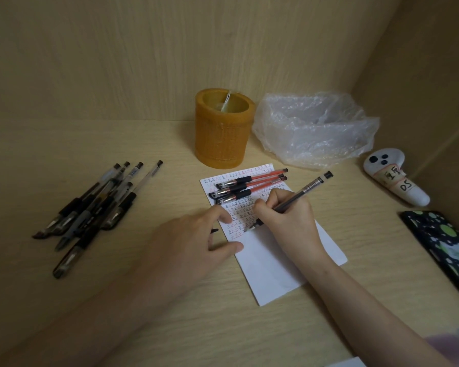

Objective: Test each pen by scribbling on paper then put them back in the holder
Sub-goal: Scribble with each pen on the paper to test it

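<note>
**Head view: black pen mid-test on the paper**

Head view shows the right hand (284,218) pinching a black pen (306,190) in a writing hold, tip down on the paper (273,263) at the end of the written rows. The left hand (196,242) lies flat, fingers straight, its fingertips pressing the paper's left edge to steady it; it holds nothing. A small dark piece, perhaps a cap, lies just under that hand.

Three red pens (249,185) lie across the top of the paper. A pile of black pens (90,207) sits well to the left on the tabletop (117,300). The holder (221,128) stands just behind the paper, with no pens in it.

The step in hand looks like the scribble test, with none returned yet. Next, this pen likely needs lifting clear and carrying over the red pens to the holder, or setting aside, before another comes from the pile.
</note>
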`<state>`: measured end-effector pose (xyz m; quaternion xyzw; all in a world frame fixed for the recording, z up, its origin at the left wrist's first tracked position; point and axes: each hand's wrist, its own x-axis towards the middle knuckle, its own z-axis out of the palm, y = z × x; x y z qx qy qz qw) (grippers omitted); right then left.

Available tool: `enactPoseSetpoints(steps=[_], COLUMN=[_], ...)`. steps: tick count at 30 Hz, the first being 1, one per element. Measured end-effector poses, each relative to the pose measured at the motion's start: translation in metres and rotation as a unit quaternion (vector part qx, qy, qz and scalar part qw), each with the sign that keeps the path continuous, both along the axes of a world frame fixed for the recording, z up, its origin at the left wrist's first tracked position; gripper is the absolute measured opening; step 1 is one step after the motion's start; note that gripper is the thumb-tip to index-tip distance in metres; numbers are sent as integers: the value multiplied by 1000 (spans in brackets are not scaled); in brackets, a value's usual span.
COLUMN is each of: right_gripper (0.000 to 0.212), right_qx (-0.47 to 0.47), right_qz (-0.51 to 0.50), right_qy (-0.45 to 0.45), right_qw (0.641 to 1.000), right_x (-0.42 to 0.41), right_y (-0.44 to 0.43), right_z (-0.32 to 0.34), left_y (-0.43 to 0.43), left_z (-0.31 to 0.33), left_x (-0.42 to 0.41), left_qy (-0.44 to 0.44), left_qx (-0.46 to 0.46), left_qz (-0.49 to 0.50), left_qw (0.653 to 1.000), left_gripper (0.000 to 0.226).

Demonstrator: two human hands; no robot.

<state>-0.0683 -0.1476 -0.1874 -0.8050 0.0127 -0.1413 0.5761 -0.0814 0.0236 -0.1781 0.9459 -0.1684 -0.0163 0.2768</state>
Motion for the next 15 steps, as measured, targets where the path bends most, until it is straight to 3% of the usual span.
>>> enactPoseSetpoints(steps=[15], right_gripper=[36], right_qx=[11], right_qz=[10], right_qy=[-8], right_qw=[1000], right_x=[0], right_y=[1], right_z=[1], left_y=[0], left_z=[1], left_x=[0], left_qy=[-4], left_qx=[1], left_qz=[0], left_qw=[1000], left_gripper=[36])
